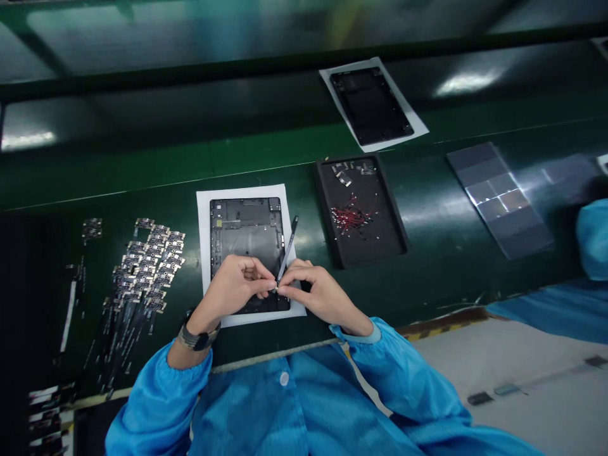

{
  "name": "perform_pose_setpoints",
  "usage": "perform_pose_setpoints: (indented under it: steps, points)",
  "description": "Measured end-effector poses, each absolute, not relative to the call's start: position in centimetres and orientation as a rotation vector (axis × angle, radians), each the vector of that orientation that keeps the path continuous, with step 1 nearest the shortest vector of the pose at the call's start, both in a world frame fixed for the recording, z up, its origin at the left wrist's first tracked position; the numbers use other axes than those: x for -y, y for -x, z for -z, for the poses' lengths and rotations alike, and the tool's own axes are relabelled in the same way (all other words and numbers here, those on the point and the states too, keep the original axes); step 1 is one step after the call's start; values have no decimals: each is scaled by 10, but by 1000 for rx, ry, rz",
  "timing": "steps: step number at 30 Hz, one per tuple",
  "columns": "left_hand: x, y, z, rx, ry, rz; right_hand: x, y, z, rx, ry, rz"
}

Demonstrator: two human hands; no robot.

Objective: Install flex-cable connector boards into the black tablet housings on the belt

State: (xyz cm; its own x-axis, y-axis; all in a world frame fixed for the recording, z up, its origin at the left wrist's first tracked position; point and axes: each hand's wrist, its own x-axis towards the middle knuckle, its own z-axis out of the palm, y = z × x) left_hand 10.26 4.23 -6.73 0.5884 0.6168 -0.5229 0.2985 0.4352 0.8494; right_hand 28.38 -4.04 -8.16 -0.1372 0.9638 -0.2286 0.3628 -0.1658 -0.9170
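A black device housing (251,237) lies on a white sheet (204,218) on the green bench. Over its lower half my left hand (242,282) pinches something tiny between thumb and finger. My right hand (316,291) meets it from the right, its fingertips closed on the same spot. What they hold is too small to make out. A dark pen-like tool (288,247) slants up from my right fingertips past the housing's right edge; whether my right hand grips it is unclear.
A black tray (394,221) holds red-wired parts (351,217). Small circuit boards with cables (147,263) spread at left. Another housing (373,104) lies on paper behind. Clear-film sheets (501,199) lie right, near another person's blue sleeve (546,310).
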Motion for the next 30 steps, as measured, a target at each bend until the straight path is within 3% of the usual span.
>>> perform_pose_setpoints:
  steps: [14,30]
  points:
    - [-48,-103,68,-948,-1116,-162,38,-313,81,1664,1191,-1482]
    - [-48,-102,70,-910,-1089,-152,41,-289,79,1524,1478,-1341]
